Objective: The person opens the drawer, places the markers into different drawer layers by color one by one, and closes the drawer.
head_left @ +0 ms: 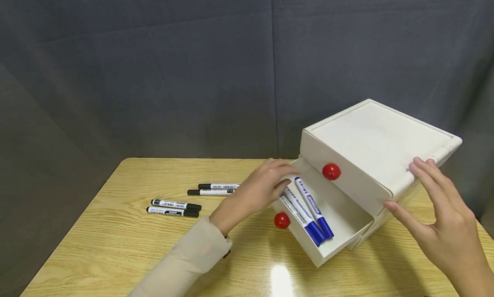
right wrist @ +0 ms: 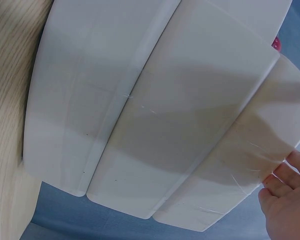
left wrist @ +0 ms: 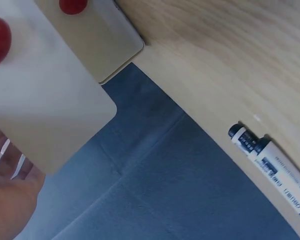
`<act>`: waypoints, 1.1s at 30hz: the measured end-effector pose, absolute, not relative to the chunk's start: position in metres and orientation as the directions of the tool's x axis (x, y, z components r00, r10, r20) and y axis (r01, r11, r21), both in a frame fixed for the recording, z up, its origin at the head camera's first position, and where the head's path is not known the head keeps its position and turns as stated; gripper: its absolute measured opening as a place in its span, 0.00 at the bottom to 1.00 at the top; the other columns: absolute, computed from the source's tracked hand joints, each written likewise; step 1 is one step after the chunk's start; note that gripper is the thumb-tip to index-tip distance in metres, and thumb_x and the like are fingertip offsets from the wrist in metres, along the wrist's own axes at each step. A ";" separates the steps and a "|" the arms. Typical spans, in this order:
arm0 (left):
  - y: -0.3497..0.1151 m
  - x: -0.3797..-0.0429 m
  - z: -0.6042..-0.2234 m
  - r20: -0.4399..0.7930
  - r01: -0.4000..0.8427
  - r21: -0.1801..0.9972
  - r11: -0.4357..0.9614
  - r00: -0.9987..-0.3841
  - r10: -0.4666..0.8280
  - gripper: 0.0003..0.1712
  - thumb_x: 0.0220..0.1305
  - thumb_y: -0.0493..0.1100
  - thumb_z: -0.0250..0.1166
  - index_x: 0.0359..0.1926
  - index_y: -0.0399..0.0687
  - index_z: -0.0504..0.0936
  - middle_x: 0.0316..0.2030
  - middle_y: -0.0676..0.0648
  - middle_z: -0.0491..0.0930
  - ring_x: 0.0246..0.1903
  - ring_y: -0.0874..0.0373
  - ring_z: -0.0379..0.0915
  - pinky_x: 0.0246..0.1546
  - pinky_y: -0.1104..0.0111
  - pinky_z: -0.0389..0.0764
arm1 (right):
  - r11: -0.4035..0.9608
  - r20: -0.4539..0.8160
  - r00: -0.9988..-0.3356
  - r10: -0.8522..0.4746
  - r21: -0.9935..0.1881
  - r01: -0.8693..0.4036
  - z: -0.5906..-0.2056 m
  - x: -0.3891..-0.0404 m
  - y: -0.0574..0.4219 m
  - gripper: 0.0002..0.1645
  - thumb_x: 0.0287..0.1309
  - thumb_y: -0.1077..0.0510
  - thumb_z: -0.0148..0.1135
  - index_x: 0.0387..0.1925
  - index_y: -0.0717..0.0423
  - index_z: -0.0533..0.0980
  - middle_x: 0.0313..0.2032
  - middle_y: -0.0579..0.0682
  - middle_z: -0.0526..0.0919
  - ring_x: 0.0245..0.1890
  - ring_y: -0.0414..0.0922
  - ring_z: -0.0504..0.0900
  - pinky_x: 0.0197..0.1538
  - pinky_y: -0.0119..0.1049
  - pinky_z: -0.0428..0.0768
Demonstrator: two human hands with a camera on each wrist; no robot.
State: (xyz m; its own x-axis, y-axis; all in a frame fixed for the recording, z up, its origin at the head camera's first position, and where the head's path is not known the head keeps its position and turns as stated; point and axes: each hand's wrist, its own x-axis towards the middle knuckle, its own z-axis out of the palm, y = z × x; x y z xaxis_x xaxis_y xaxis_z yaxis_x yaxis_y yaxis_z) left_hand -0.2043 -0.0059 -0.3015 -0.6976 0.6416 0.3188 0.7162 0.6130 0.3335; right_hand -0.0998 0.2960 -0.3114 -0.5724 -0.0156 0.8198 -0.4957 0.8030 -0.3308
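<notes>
Close to us in the head view, the right hand (head_left: 449,215), thumb and fingers spread apart, touches the near right edge of the white drawer unit (head_left: 382,138). The left hand (head_left: 266,181), thumb and forefinger apart, hovers at the open drawer's (head_left: 347,213) far left corner, where three blue-capped markers (head_left: 307,196) lie. Farther left rest four black-capped markers (head_left: 170,204).

In the left wrist view we read "deli" on one (its smaller print defeats us).

In the right wrist view, fingertips (right wrist: 275,185) meet the unit's edge.

The drawer box (head_left: 382,142) looked like smooth plastic, its knobs (head_left: 331,172) glossy. The markers (head_left: 308,198) seemed smooth plastic, the table (head_left: 115,245) wood-grained with a sheen, the curtain (head_left: 173,74) and sleeve (head_left: 193,254) matt cloth.
</notes>
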 end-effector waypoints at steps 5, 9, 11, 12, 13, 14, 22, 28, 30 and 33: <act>-0.013 -0.202 -0.306 0.406 0.714 0.421 0.559 -0.700 0.588 0.20 0.69 0.36 0.62 0.61 0.47 0.79 0.60 0.48 0.79 0.61 0.54 0.73 0.66 0.64 0.74 | 0.801 0.838 -0.546 -0.005 -0.323 -0.504 -0.312 -0.101 0.295 0.56 0.52 0.21 0.57 0.62 0.64 0.74 0.65 0.60 0.75 0.74 0.45 0.63 0.72 0.19 0.57; -0.016 -0.197 -0.309 0.408 0.665 0.523 0.534 -0.745 0.528 0.21 0.69 0.37 0.62 0.62 0.46 0.78 0.61 0.48 0.78 0.63 0.54 0.72 0.66 0.63 0.75 | 0.800 0.842 -0.539 -0.006 -0.319 -0.508 -0.312 -0.102 0.295 0.56 0.52 0.21 0.57 0.62 0.65 0.74 0.64 0.60 0.75 0.74 0.44 0.63 0.72 0.19 0.57; -0.018 -0.194 -0.310 0.411 0.642 0.560 0.523 -0.764 0.498 0.21 0.69 0.37 0.62 0.62 0.46 0.78 0.61 0.48 0.78 0.63 0.54 0.72 0.65 0.63 0.75 | 0.799 0.843 -0.537 -0.006 -0.319 -0.510 -0.312 -0.102 0.294 0.56 0.52 0.21 0.57 0.62 0.65 0.74 0.64 0.60 0.75 0.74 0.45 0.64 0.73 0.20 0.57; -0.018 -0.192 -0.311 0.418 0.636 0.574 0.515 -0.769 0.484 0.21 0.69 0.37 0.63 0.62 0.46 0.78 0.61 0.48 0.78 0.63 0.54 0.71 0.65 0.62 0.75 | 0.799 0.844 -0.536 -0.006 -0.319 -0.511 -0.312 -0.102 0.294 0.56 0.52 0.22 0.57 0.62 0.65 0.74 0.64 0.60 0.75 0.74 0.45 0.64 0.73 0.20 0.57; -0.019 -0.191 -0.311 0.429 0.635 0.582 0.508 -0.771 0.472 0.21 0.68 0.37 0.63 0.61 0.46 0.78 0.61 0.48 0.78 0.63 0.53 0.72 0.64 0.62 0.76 | 0.799 0.844 -0.536 -0.006 -0.318 -0.511 -0.312 -0.102 0.294 0.56 0.52 0.22 0.57 0.62 0.65 0.74 0.64 0.60 0.75 0.74 0.45 0.64 0.73 0.20 0.57; -0.020 -0.190 -0.312 0.440 0.634 0.587 0.504 -0.772 0.458 0.21 0.68 0.37 0.64 0.61 0.45 0.78 0.61 0.47 0.78 0.63 0.53 0.72 0.65 0.62 0.76 | 0.799 0.844 -0.536 -0.006 -0.318 -0.510 -0.312 -0.102 0.294 0.56 0.52 0.21 0.57 0.62 0.65 0.74 0.64 0.60 0.76 0.74 0.45 0.64 0.73 0.20 0.57; -0.027 -0.177 -0.322 0.496 0.638 0.587 0.499 -0.770 0.401 0.24 0.66 0.40 0.65 0.62 0.44 0.76 0.59 0.45 0.78 0.61 0.52 0.71 0.65 0.57 0.74 | 0.800 0.847 -0.531 -0.003 -0.316 -0.509 -0.312 -0.102 0.294 0.56 0.52 0.22 0.57 0.61 0.65 0.74 0.64 0.61 0.76 0.73 0.44 0.64 0.72 0.19 0.58; -0.032 -0.167 -0.327 0.507 0.629 0.590 0.506 -0.777 0.374 0.24 0.65 0.41 0.66 0.62 0.44 0.77 0.60 0.45 0.77 0.63 0.51 0.69 0.67 0.55 0.72 | 0.800 0.848 -0.530 -0.001 -0.317 -0.509 -0.311 -0.101 0.293 0.55 0.52 0.22 0.58 0.61 0.65 0.75 0.64 0.61 0.76 0.73 0.43 0.64 0.72 0.20 0.58; -0.034 -0.164 -0.328 0.511 0.633 0.577 0.516 -0.773 0.376 0.25 0.64 0.42 0.67 0.62 0.43 0.77 0.60 0.44 0.77 0.63 0.51 0.70 0.67 0.55 0.72 | 0.801 0.848 -0.529 -0.001 -0.316 -0.508 -0.311 -0.101 0.293 0.55 0.52 0.22 0.58 0.61 0.65 0.75 0.63 0.61 0.76 0.73 0.43 0.64 0.73 0.20 0.58; -0.036 -0.161 -0.331 0.517 0.639 0.567 0.520 -0.767 0.380 0.27 0.63 0.42 0.68 0.63 0.42 0.76 0.59 0.43 0.77 0.62 0.51 0.71 0.67 0.56 0.73 | 0.801 0.849 -0.529 0.001 -0.317 -0.508 -0.311 -0.101 0.292 0.55 0.52 0.22 0.58 0.61 0.65 0.75 0.63 0.61 0.76 0.73 0.43 0.64 0.73 0.20 0.58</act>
State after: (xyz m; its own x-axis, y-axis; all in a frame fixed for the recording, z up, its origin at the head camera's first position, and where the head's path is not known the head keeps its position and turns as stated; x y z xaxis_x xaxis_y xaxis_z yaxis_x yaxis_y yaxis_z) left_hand -0.1607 -0.0361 -0.3308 -0.7671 0.3804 0.5165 0.6393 0.5195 0.5669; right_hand -0.1009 0.2924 -0.3107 -0.5287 0.0011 0.8488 -0.5075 0.8011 -0.3172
